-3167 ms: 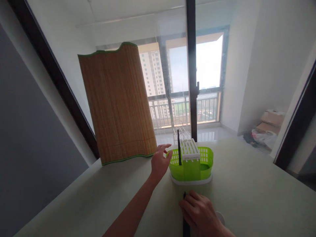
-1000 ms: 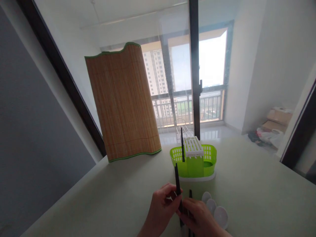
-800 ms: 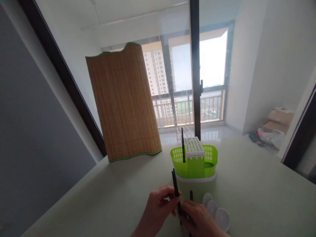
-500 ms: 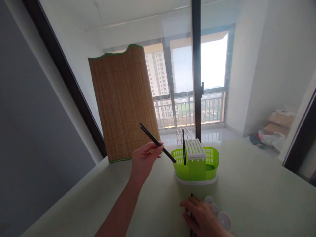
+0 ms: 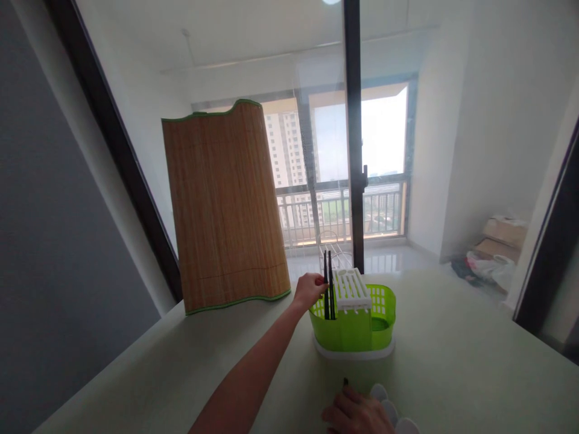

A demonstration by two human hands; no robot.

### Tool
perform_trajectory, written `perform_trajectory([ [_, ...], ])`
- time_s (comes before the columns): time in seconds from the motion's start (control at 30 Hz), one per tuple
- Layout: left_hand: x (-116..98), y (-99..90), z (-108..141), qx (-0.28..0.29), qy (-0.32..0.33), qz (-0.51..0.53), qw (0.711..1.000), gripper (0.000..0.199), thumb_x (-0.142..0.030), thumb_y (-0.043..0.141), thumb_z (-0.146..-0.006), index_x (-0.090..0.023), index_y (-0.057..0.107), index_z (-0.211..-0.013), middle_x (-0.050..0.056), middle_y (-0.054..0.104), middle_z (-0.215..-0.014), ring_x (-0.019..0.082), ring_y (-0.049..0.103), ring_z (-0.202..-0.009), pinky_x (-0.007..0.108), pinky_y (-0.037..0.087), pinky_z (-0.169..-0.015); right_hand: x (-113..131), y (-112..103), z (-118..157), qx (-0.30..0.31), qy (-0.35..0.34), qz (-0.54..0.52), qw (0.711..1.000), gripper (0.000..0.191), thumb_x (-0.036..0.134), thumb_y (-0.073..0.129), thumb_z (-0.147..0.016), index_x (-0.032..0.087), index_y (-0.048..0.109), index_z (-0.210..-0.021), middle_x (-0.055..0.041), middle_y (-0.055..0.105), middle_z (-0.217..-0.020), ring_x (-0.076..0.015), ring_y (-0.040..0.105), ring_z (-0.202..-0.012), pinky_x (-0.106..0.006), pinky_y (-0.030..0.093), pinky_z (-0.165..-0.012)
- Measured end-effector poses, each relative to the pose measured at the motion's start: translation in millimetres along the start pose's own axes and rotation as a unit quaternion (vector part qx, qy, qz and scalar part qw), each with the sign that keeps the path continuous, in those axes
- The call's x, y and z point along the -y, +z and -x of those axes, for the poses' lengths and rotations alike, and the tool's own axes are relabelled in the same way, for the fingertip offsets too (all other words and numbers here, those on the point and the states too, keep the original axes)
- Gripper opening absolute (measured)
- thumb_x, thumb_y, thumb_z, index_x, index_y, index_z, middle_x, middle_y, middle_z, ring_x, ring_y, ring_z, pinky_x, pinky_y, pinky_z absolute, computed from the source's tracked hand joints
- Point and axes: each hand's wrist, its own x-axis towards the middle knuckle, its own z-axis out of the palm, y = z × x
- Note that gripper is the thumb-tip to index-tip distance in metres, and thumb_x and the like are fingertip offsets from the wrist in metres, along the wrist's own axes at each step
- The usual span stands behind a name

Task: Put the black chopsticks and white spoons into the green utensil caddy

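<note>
My left hand [image 5: 311, 289] pinches black chopsticks [image 5: 326, 295], which stand upright in the left part of a green basket [image 5: 353, 337]. Right beside them, other black chopsticks [image 5: 332, 289] stand in the same part. A white slotted rack [image 5: 351, 290] sits over the basket's middle. Near the bottom edge, my right hand [image 5: 357, 415] is curled over a dark stick [image 5: 346, 382], of which only the tip shows. White round pieces [image 5: 389, 411] lie to the right of that hand, partly cut off by the frame.
A rolled bamboo mat [image 5: 228, 211] with green edging stands at the back left of the pale table [image 5: 181, 374]. Behind the table is a glass pane with a dark upright frame [image 5: 355, 138]. Boxes and bags [image 5: 493, 253] lie beyond it at right.
My left hand has moved right to the basket, and its chopsticks went from slanted outside to upright inside. The view has tilted up slightly. My right hand stays near the dark stick.
</note>
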Motion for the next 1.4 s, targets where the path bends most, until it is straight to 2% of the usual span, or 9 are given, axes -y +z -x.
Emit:
perform_trajectory([
  [0.23, 1, 4.7, -3, 0.009, 0.003, -0.009, 1.000, 0.014, -0.017, 0.068, -0.076, -0.013, 0.072, -0.089, 0.004, 0.072, -0.078, 0.012, 0.068, -0.063, 0.019, 0.056, -0.048, 3, -2, -1, 0.010, 0.002, 0.003, 1.000, 0.024, 0.042, 0.055, -0.092, 0.025, 0.049, -0.075, 0.0065, 0.056, -0.059, -0.0126, 0.055, -0.053, -0.027, 0.027, -0.044],
  [0.43, -3, -2.2, 2, -0.035, 0.023, -0.034, 0.999, 0.033, -0.026, 0.070, -0.077, -0.014, 0.068, -0.107, 0.006, 0.071, -0.091, 0.013, 0.066, -0.065, 0.022, 0.054, -0.051, 1, -9, -3, 0.051, 0.003, 0.003, 0.999, 0.012, 0.028, 0.063, -0.083, 0.026, 0.054, -0.075, 0.0053, 0.060, -0.060, -0.0139, 0.059, -0.056, -0.024, 0.031, -0.044],
  [0.53, -9, -11.1, 22, -0.096, 0.042, -0.061, 0.993, 0.036, -0.027, 0.064, -0.080, -0.019, 0.063, -0.115, 0.005, 0.068, -0.101, 0.012, 0.062, -0.070, 0.025, 0.052, -0.062, 0, -28, -10, 0.075, 0.090, -0.050, 0.992, 0.011, 0.016, 0.056, -0.079, 0.025, 0.059, -0.084, 0.0020, 0.066, -0.070, -0.0163, 0.064, -0.065, -0.024, 0.039, -0.051],
  [0.67, -10, -15.9, 83, -0.135, 0.082, -0.088, 0.984, 0.023, -0.029, 0.054, -0.085, -0.021, 0.061, -0.106, 0.001, 0.065, -0.094, 0.011, 0.057, -0.067, 0.026, 0.045, -0.065, -5, -56, -21, 0.068, 0.253, -0.141, 0.955, 0.024, 0.016, 0.043, -0.088, 0.024, 0.062, -0.100, -0.0031, 0.069, -0.086, -0.0173, 0.065, -0.076, -0.026, 0.046, -0.065],
  [0.83, 10, 4.9, 182, 0.012, 0.024, -0.147, 0.989, 0.013, -0.033, 0.054, -0.084, -0.023, 0.059, -0.091, -0.001, 0.064, -0.083, 0.012, 0.056, -0.065, 0.026, 0.042, -0.062, -16, -63, -23, -0.011, 0.362, -0.203, 0.910, 0.022, 0.027, 0.046, -0.092, 0.023, 0.064, -0.103, -0.0022, 0.068, -0.081, -0.0150, 0.061, -0.067, -0.024, 0.045, -0.062],
  [0.97, 13, 30.2, 226, 0.149, -0.023, -0.262, 0.953, 0.028, -0.046, 0.062, -0.076, -0.022, 0.062, -0.091, 0.004, 0.066, -0.091, 0.021, 0.063, -0.081, 0.031, 0.046, -0.071, -20, -61, -21, -0.033, 0.381, -0.224, 0.896, 0.021, 0.028, 0.048, -0.091, 0.022, 0.065, -0.101, 0.0001, 0.065, -0.075, -0.0135, 0.056, -0.059, -0.023, 0.043, -0.058],
  [1.13, -1, 36.0, 228, 0.225, -0.075, -0.359, 0.903, 0.028, -0.030, 0.055, -0.079, -0.016, 0.065, -0.101, 0.013, 0.068, -0.102, 0.029, 0.067, -0.091, 0.037, 0.052, -0.076, -15, -63, -21, -0.002, 0.341, -0.213, 0.915, 0.019, 0.028, 0.047, -0.092, 0.022, 0.064, -0.099, -0.0007, 0.066, -0.079, -0.0139, 0.057, -0.062, -0.024, 0.043, -0.060],
  [1.27, 7, 22.3, 219, 0.195, -0.107, -0.416, 0.882, 0.038, -0.001, 0.037, -0.078, -0.011, 0.068, -0.098, 0.018, 0.071, -0.096, 0.028, 0.069, -0.090, 0.036, 0.053, -0.075, -7, -63, -20, 0.030, 0.290, -0.198, 0.936, 0.020, 0.025, 0.044, -0.094, 0.022, 0.064, -0.097, -0.0019, 0.066, -0.081, -0.0141, 0.057, -0.063, -0.025, 0.043, -0.060],
  [1.4, 28, 9.1, 214, 0.143, -0.119, -0.449, 0.874, 0.044, 0.006, 0.035, -0.076, -0.012, 0.072, -0.091, 0.018, 0.072, -0.089, 0.027, 0.071, -0.086, 0.033, 0.055, -0.071, 1, -62, -20, 0.059, 0.236, -0.191, 0.951, 0.022, 0.020, 0.043, -0.093, 0.023, 0.063, -0.099, -0.0035, 0.067, -0.085, -0.0164, 0.061, -0.073, -0.026, 0.044, -0.065],
])
